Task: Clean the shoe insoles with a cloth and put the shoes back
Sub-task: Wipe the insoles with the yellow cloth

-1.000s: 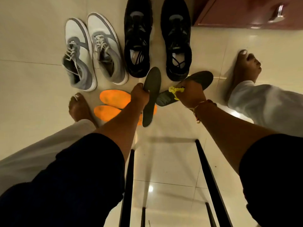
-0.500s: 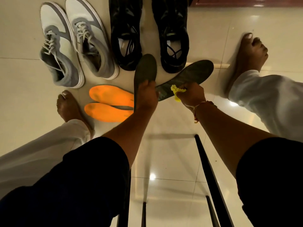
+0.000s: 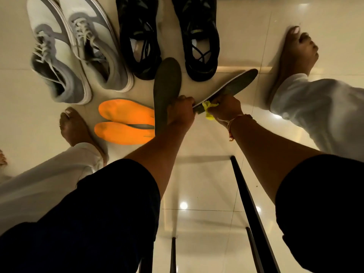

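Head view: glossy tile floor (image 3: 197,184); left hand (image 3: 180,112) grips insole (image 3: 167,81), right hand (image 3: 226,107) pinches yellow cloth (image 3: 208,108).

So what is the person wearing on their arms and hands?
The left sleeve and right sleeve are dark and end near the elbow, so the forearms are bare. The right hand has a thin thread bracelet, reddish and pale, at the wrist. The left hand wears nothing.
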Available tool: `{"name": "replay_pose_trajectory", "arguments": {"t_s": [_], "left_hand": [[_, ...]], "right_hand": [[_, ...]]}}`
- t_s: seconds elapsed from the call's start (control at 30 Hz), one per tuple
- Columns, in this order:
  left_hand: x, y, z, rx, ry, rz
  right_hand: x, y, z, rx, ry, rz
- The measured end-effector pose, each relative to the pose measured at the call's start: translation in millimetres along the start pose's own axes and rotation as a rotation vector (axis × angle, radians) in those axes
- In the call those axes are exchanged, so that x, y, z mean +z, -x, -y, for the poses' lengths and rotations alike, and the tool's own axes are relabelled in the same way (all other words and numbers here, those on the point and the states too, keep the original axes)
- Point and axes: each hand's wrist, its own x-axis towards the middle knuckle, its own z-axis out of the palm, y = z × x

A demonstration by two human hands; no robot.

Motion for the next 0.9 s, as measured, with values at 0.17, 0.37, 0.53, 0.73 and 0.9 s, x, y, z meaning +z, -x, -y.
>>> {"name": "replay_pose_trajectory", "arguments": {"t_s": [0.17, 0.37, 0.53, 0.73, 0.9], "left_hand": [[-39.6, 41.9, -12.1, 0.014, 0.438, 0.093], [-145.4, 109.2, -27.9, -0.055, 0.960, 0.226], [-245.3, 183.0, -37.6, 0.001, 1.245, 0.260], [-319.6, 241.4, -40.0, 0.179, 1.591, 0.228], [-324.4, 226.0, -30.4, 0.205, 1.763, 0.247]], "right_hand": [[-47.0, 31.4, 33.0, -0.040, 0.156, 0.142], [-114.1, 119.9, 90.2, -0.295, 0.207, 0.042], [-167.4, 206.4, 140.8, -0.520, 0.044, -0.105], [-191.8, 276.0, 178.7, -0.806, -0.021, -0.460], [-176.2, 262.4, 194.6, -1.051, 0.092, -0.561]]}}
